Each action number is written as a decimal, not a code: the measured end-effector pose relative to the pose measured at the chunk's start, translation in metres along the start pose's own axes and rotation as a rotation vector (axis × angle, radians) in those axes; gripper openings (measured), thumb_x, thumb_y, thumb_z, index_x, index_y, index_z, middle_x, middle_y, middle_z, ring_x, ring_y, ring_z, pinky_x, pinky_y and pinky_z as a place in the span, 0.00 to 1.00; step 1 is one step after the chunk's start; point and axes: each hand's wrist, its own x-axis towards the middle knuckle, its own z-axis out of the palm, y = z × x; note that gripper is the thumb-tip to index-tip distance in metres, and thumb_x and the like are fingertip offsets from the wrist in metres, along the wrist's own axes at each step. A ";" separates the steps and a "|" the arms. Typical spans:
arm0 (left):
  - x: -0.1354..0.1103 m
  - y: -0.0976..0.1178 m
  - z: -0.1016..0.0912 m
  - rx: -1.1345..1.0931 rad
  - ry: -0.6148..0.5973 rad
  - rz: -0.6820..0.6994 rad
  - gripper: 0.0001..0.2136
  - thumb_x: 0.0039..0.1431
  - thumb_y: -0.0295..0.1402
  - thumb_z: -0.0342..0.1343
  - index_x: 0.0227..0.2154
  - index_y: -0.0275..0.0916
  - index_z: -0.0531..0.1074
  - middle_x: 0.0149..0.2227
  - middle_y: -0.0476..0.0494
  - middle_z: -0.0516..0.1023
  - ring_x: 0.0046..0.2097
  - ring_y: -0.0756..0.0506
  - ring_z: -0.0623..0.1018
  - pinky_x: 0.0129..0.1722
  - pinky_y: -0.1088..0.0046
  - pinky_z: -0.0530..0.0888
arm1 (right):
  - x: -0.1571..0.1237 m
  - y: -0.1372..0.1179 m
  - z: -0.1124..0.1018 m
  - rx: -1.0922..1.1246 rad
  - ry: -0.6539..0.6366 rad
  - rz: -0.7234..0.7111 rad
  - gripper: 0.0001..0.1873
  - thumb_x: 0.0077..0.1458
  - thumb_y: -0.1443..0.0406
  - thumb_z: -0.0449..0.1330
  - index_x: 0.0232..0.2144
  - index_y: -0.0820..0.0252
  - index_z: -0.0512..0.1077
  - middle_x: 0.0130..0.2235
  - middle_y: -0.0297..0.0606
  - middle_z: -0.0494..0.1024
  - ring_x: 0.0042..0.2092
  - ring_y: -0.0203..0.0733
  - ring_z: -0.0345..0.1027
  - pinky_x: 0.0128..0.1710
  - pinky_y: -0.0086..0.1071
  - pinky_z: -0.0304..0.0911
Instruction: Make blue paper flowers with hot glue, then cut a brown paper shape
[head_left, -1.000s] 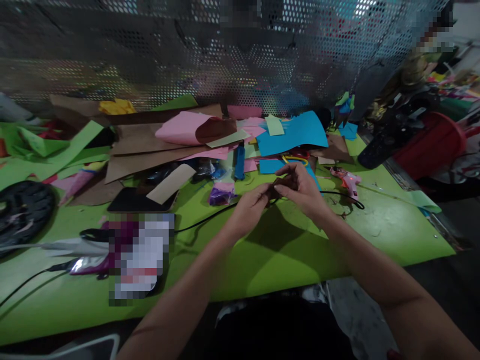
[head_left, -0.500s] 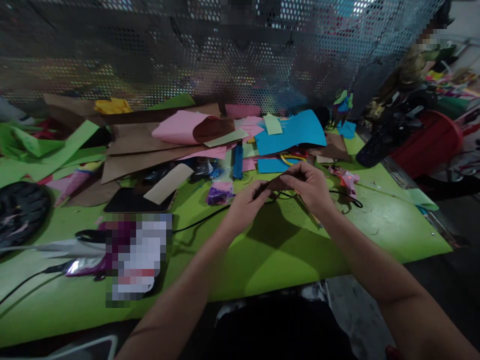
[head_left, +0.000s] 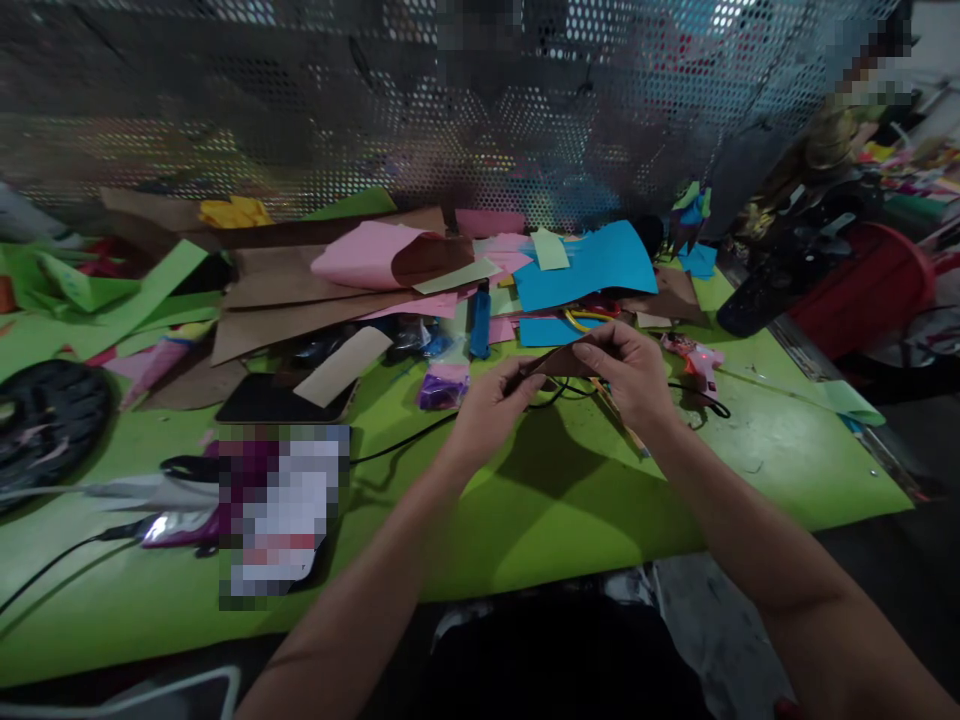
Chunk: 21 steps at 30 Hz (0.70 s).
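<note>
Both my hands are raised a little above the green table (head_left: pixel 765 450), holding one small piece of brown paper (head_left: pixel 564 361) between them. My left hand (head_left: pixel 491 405) pinches its left end with closed fingers. My right hand (head_left: pixel 630 375) grips its right end, fingers curled over the top edge. A thin stick-like thing pokes out below my right hand; I cannot make out what it is. A pink glue gun (head_left: pixel 694 362) with a black cord (head_left: pixel 397 445) lies just right of my right hand.
Sheets of pink paper (head_left: pixel 360 255), blue paper (head_left: pixel 592 262), brown and green paper are heaped at the back against a perforated metal screen (head_left: pixel 375 110). A blue lighter-like thing (head_left: pixel 478 322), a black round object (head_left: pixel 45 420) and a red tub (head_left: pixel 862 290) lie around.
My hands have drawn slightly apart and lifted, and the brown paper piece now shows stretched between them. The rest of the table is unchanged.
</note>
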 end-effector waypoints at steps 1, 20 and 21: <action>0.000 0.000 0.000 -0.010 0.007 -0.008 0.15 0.62 0.41 0.57 0.46 0.38 0.77 0.39 0.43 0.83 0.39 0.46 0.78 0.38 0.71 0.72 | -0.001 -0.001 0.000 0.007 -0.005 0.011 0.12 0.47 0.57 0.72 0.27 0.55 0.75 0.27 0.30 0.77 0.30 0.38 0.69 0.32 0.33 0.69; -0.002 0.003 0.000 -0.059 0.073 -0.082 0.14 0.58 0.44 0.60 0.33 0.37 0.79 0.31 0.44 0.83 0.29 0.49 0.71 0.29 0.73 0.65 | -0.006 -0.002 0.002 0.042 -0.042 0.041 0.14 0.50 0.53 0.71 0.29 0.54 0.75 0.29 0.32 0.78 0.33 0.40 0.73 0.37 0.37 0.74; -0.002 0.003 0.000 -0.065 0.074 -0.086 0.14 0.58 0.44 0.60 0.33 0.37 0.79 0.31 0.44 0.83 0.29 0.50 0.71 0.28 0.73 0.65 | -0.006 -0.002 0.002 0.050 -0.040 0.048 0.14 0.50 0.53 0.72 0.29 0.54 0.75 0.30 0.33 0.78 0.33 0.41 0.73 0.37 0.37 0.74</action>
